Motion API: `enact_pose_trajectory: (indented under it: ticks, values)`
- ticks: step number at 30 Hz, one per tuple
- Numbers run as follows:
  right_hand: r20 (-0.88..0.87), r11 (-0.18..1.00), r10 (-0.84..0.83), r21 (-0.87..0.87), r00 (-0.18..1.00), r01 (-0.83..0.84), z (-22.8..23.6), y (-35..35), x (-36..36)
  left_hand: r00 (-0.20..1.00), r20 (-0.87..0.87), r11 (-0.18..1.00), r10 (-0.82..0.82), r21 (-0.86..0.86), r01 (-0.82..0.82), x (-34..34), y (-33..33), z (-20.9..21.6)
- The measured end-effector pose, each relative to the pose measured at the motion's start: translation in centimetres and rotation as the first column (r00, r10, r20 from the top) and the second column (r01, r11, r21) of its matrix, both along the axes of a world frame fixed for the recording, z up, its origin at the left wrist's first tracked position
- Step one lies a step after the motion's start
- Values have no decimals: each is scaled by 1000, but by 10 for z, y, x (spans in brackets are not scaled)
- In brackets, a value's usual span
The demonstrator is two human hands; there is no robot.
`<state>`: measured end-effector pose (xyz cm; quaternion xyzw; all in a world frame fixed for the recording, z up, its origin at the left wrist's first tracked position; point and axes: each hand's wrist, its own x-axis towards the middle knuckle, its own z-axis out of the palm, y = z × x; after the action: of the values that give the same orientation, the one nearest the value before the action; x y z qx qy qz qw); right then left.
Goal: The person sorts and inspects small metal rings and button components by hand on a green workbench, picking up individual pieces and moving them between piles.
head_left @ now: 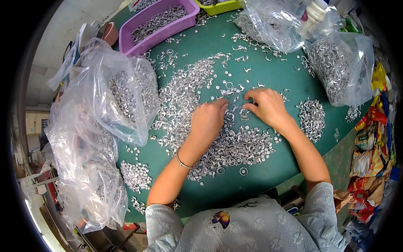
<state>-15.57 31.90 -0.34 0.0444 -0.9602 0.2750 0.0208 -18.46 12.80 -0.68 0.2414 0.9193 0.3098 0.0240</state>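
Many small silvery metal parts, some curved like hooks and some ring-shaped, lie over a green table (pixel 260 178). My left hand (pixel 208 119) reaches in over the heap, with a bracelet (pixel 181 161) on its wrist. Its fingertips are pressed together; whatever lies between them is too small to name. Facing it, my right hand (pixel 268 105) is bent low over the table, its thumb and forefinger apart with no part visible between them. A dense pile of metal parts (pixel 243 147) sits between my forearms, and a long spread of parts (pixel 178 101) extends beyond my left hand.
Clear plastic bags of parts stand at the left (pixel 126 92) and at the far right (pixel 336 67). A purple bin (pixel 157 42) and a yellow-green bin (pixel 222 7) hold more at the back. Smaller piles lie at right (pixel 311 119) and near left (pixel 135 175).
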Motion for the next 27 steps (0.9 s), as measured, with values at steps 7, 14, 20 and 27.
enact_pose_trajectory:
  ticks: [7,14,20,27]
  values:
    - [81,956,-53,-285,995,74,-2,10,-6,1000,31,993,2,121,-5,9,-6,6]
    - [429,-181,239,-861,871,475,11,38,26,586,763,765,-274,542,-347,28,-14,22]
    - [457,-65,222,-874,861,481,3,32,52,396,853,702,-341,511,-497,52,-12,29]
    - [421,208,140,-897,896,390,21,5,66,161,899,579,-407,390,-716,63,3,34]
